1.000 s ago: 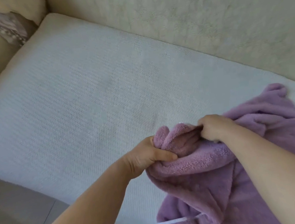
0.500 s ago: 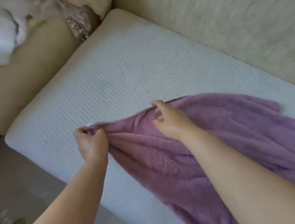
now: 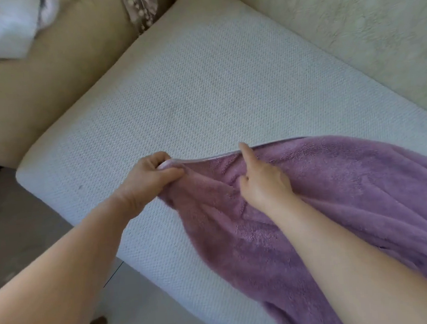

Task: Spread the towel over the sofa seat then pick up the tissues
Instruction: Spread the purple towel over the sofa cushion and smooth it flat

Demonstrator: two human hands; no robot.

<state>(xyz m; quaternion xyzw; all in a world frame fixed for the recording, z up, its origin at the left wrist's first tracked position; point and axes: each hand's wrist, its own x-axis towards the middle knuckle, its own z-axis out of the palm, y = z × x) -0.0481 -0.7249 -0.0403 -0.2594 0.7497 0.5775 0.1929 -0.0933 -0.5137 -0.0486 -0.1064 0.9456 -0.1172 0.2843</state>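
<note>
White woven sofa seat carries purple towel on seat's right part, w/ towel's pale hemmed edge across seat's middle & its near side reaching seat's front edge.

The bare forearms enter from 7 and 5 o'clock. The left grip, knuckles up, pinches a corner of the towel between thumb and curled fingers. The right grip, at its 3 o'clock, points its forefinger toward 11, other fingers curled; any pinch is hidden.
</note>
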